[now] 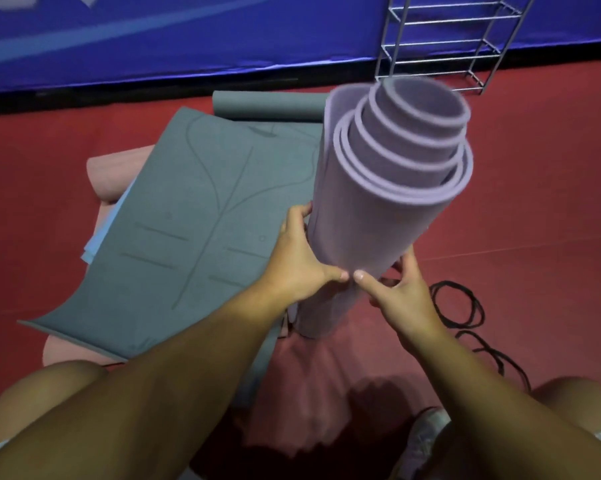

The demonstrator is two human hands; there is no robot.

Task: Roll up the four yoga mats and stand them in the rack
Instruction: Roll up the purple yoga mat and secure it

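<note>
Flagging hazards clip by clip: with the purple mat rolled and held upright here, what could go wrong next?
1. The purple mat has telescoped at the top, its inner coils poking out; it may unroll or sit badly in the rack.
2. The left hand and right hand grip only near its lower end, so the tall roll could tip.
3. Black cord loops lie on the red floor toward the rack: a possible snag underfoot.

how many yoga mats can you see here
4. A purple mat, rolled, stands upright between both hands. A grey mat lies mostly unrolled on the floor. A pink mat and a light blue mat peek out from under the grey one, mostly hidden.
</note>
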